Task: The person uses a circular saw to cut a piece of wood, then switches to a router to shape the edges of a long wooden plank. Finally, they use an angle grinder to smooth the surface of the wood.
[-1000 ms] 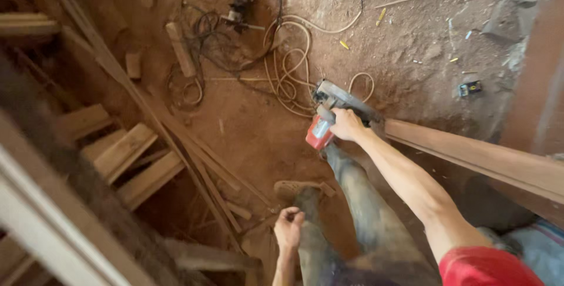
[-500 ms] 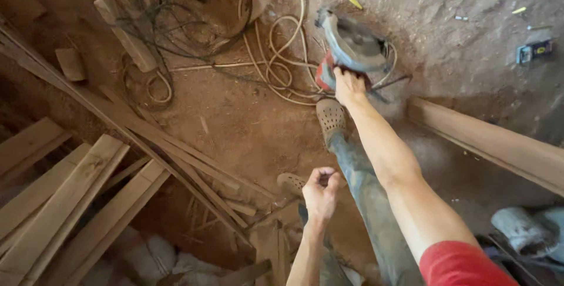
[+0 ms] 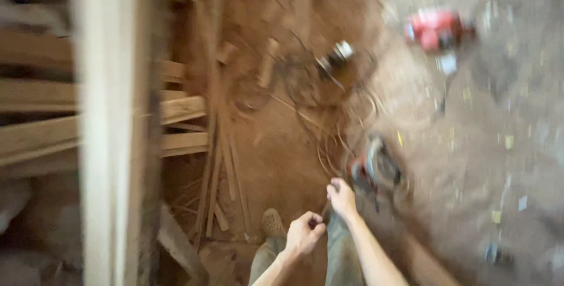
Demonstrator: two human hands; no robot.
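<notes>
The picture is smeared by motion. My right hand (image 3: 342, 197) is curled just below and left of a circular saw (image 3: 376, 168) with a red grip, which sits among cables on the dirt floor. The blur hides whether the fingers touch the saw or its cord. My left hand (image 3: 304, 233) is closed in a fist close beside the right one, above my trouser leg. A thin dark line, perhaps a cord, shows between the two hands. My shoe (image 3: 273, 222) is planted on the dirt to the left.
A pale upright post (image 3: 97, 127) fills the left foreground, with stacked planks (image 3: 176, 110) behind it. Loose wood strips (image 3: 220, 168) lie on the floor. Tangled cables and a small power tool (image 3: 335, 57) lie farther off, and a red tool (image 3: 435, 27) lies top right.
The view has swung left and pulled back. My right arm has drawn in, and the saw now lies beyond the hand. My left hand has moved up beside the right.
</notes>
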